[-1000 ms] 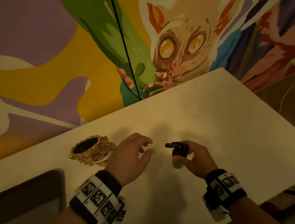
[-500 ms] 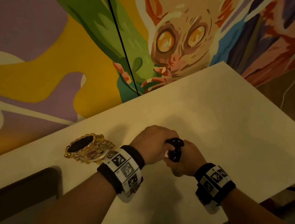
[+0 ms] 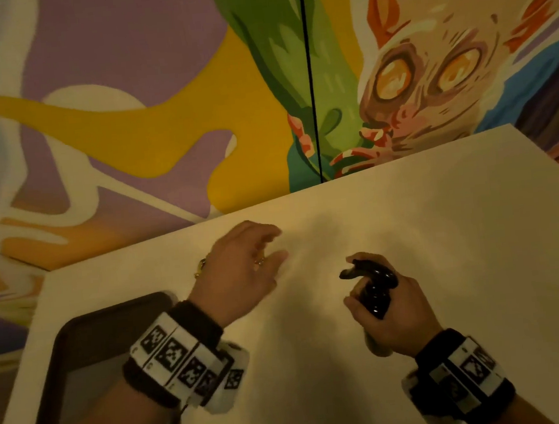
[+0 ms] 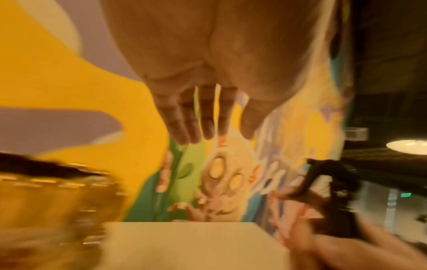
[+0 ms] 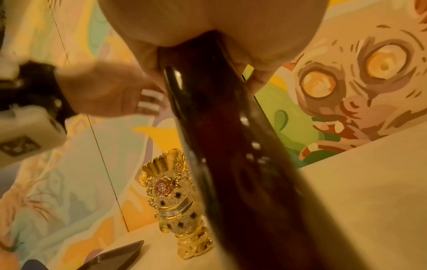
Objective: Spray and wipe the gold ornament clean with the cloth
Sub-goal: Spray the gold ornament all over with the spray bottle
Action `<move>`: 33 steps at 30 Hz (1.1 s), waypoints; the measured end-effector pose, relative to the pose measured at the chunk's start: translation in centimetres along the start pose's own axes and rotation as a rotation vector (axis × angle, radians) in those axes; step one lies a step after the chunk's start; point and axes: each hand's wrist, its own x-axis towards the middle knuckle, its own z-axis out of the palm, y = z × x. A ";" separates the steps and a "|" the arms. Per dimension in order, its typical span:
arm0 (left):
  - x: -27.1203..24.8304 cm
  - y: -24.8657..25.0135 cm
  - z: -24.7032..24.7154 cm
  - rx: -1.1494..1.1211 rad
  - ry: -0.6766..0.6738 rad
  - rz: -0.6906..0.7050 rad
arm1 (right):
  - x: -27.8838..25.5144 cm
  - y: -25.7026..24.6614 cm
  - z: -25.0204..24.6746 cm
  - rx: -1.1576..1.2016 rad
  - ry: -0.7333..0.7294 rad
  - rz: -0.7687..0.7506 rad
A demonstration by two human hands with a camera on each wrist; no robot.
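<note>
The gold ornament (image 5: 177, 201), a jewelled spotted figure on a gold base, stands upright on the white table (image 3: 407, 217). In the head view my left hand (image 3: 261, 250) covers it, and only gold glints (image 3: 201, 266) show at the hand's edges. That hand hovers above the ornament (image 4: 46, 191) with relaxed, spread fingers (image 4: 208, 124) and holds nothing. My right hand (image 3: 369, 292) grips a dark glossy spray bottle (image 3: 374, 288), its nozzle pointing left toward the ornament. The bottle (image 5: 219, 146) fills the middle of the right wrist view. No cloth shows in any view.
A dark chair back (image 3: 97, 346) sits against the table's front left. A painted mural wall (image 3: 162, 120) rises right behind the table. The table's right edge (image 3: 554, 167) falls away to a dark floor.
Half a second ago my left hand was on the spray bottle's head. It has let go and swung left, over the ornament. The right hand still holds the bottle.
</note>
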 end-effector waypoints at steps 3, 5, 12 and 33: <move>-0.5 -4.6 -1.9 0.244 0.033 -0.209 | -0.4 0.7 1.4 -0.001 0.033 0.011; -0.4 -6.1 -2.1 0.303 -0.157 -0.286 | -0.5 1.8 2.6 0.020 0.068 0.045; 2.5 -5.8 -0.1 0.479 -0.617 -0.349 | -0.9 6.1 6.2 -0.010 0.080 0.116; 4.1 -7.7 2.3 0.319 -0.787 -0.491 | -1.0 8.1 3.5 0.157 -0.009 -0.045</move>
